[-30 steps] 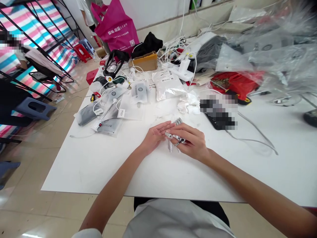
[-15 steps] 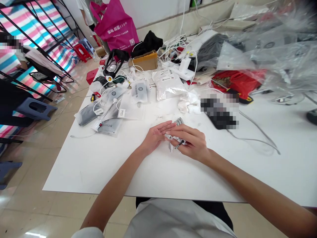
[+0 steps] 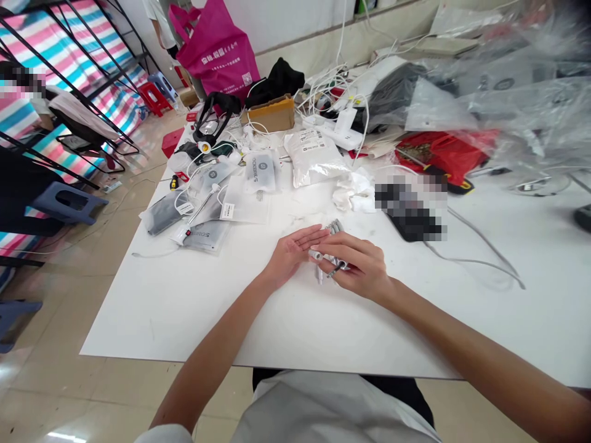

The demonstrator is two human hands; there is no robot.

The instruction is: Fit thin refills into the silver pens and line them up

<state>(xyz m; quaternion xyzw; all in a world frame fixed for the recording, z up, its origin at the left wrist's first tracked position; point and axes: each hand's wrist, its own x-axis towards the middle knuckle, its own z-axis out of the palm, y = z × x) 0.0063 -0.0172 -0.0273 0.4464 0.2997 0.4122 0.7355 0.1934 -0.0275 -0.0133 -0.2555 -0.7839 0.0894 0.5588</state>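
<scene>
We see a white worktable (image 3: 184, 307) crowded at its far end, with a magenta tote bag (image 3: 212, 49) behind it, a QR code (image 3: 246, 79) printed on its side, and crumpled clear plastic sheeting (image 3: 498, 104) to the right. Against the earlier frame, little has changed: our two hands sit almost where they were. Among the sealed packets, one white pouch (image 3: 260, 172) reads "ROCKBROS". Our left hand (image 3: 290, 255) lies open, palm up, its fingers reaching toward our right hand (image 3: 355, 264), which curls narrowly around a small metal-tipped plug (image 3: 336, 269). Ribbed white cable ends (image 3: 334, 227) lie on the table just beyond, partly under those fingers.
</scene>
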